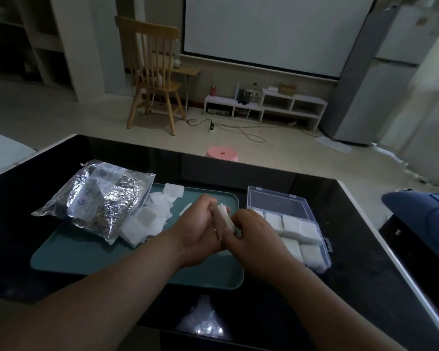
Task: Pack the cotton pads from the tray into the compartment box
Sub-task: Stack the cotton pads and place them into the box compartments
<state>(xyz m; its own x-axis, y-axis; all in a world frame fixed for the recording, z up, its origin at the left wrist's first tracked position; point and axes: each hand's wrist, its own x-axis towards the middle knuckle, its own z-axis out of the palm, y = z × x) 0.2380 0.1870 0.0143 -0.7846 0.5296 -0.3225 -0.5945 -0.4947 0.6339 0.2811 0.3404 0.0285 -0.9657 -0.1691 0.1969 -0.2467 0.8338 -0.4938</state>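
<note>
A teal tray lies on the black table and carries a loose heap of white cotton pads at its back left. To its right stands a clear plastic compartment box, lid open, with several compartments filled with pads. Above the tray's right edge my left hand and my right hand come together around a small stack of cotton pads. Both hands grip the stack, which stands on edge between them.
A crinkled silver foil bag rests on the tray's back left corner, partly over the pads. A small clear plastic bag lies at the table's near edge. A blue cushion sits at the right. A chair and pink stool stand beyond the table.
</note>
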